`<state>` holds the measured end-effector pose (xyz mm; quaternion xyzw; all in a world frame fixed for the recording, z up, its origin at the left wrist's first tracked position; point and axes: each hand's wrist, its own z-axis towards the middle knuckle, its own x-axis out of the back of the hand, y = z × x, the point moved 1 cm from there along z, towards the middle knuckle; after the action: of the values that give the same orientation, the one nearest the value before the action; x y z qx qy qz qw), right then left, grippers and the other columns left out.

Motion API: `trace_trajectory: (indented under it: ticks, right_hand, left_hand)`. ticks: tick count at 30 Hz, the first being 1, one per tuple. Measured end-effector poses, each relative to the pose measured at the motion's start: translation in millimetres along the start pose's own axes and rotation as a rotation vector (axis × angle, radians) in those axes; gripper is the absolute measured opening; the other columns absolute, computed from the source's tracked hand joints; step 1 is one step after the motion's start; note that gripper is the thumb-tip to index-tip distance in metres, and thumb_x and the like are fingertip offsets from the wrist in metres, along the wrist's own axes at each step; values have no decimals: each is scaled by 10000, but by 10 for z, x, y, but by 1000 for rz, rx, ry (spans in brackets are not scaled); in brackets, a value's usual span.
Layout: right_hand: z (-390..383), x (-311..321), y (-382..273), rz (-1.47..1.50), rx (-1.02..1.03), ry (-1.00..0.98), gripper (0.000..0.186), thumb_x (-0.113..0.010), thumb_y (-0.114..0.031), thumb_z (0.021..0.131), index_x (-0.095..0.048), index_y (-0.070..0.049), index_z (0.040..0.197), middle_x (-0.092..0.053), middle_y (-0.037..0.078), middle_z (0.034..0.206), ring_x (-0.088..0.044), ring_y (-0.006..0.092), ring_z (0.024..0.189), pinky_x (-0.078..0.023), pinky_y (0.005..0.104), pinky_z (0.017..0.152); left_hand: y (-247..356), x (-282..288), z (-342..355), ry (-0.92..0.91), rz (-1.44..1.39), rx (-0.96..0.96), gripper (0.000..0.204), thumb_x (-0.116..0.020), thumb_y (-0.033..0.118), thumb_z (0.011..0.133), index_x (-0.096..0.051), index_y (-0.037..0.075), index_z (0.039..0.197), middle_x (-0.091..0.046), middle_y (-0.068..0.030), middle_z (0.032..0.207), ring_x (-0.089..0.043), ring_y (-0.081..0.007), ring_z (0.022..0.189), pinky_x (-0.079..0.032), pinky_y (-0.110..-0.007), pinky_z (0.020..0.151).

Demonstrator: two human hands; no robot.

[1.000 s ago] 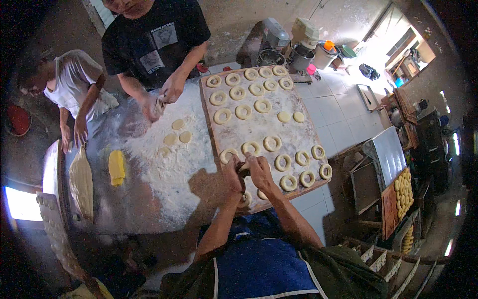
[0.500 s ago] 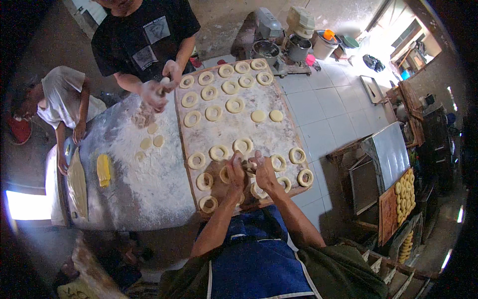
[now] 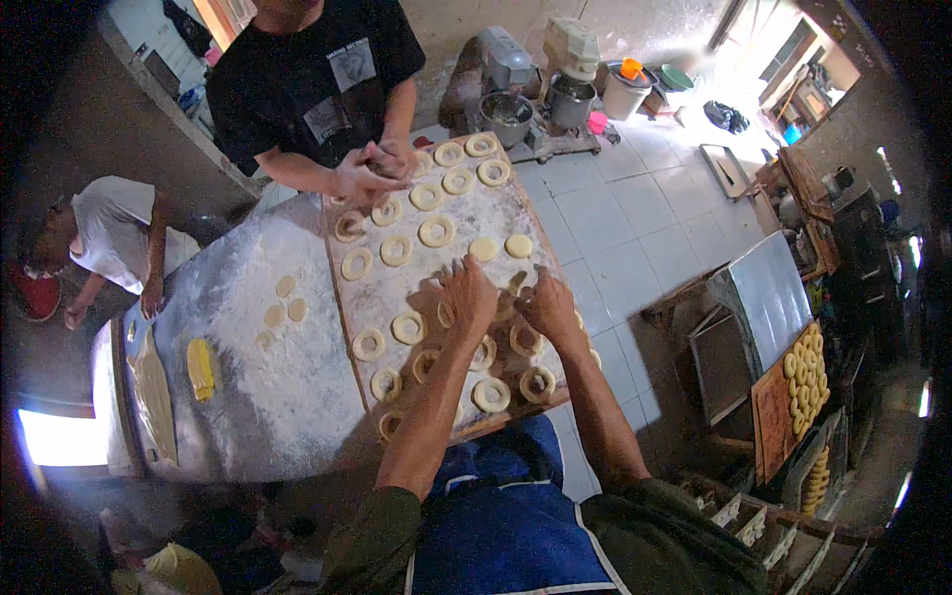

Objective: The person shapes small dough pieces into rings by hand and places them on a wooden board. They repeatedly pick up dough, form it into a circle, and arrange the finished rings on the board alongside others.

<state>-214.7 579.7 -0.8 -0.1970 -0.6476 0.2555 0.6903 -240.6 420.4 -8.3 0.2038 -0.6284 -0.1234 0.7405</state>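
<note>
Both my hands are over a floured wooden board [image 3: 441,283] that carries rows of pale dough rings [image 3: 436,232]. My left hand [image 3: 470,296] has its fingers stretched forward, the tips at the near edge of a flat round dough disc [image 3: 484,249]. A second dough disc [image 3: 518,246] lies just right of it. My right hand [image 3: 545,309] is beside the left with its fingers curled in; whatever is under or in them is hidden. Several more rings lie nearer me, partly covered by my forearms and their shadow.
Across the board a person in a black shirt [image 3: 322,94] holds floury hands together. The floured table [image 3: 288,367] at left bears small dough discs [image 3: 274,315], a yellow block [image 3: 201,369] and a dough strip [image 3: 154,397]. Mixers [image 3: 507,99] stand behind; baked rings [image 3: 806,382] at right.
My hands have moved forward and apart, from a dough ring near the front rows to beside the flat discs. The person opposite has brought their hands closer over the board. The view has shifted slightly.
</note>
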Motion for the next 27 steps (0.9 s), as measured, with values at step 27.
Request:
trace_trajectory:
  ticks: [27]
  right_hand:
    - [-450,-2154,-2651,257,495,-587,226,-709,-220,765,-664,-34,883,-675,179,857,-656,345,804,-509,448,709]
  left_hand:
    - [-3298,1620,-1743,445,195,461,389,-639,126,884,-471,15,1217,-570,-152,1128,-579,-333,1053,-484,-457,910]
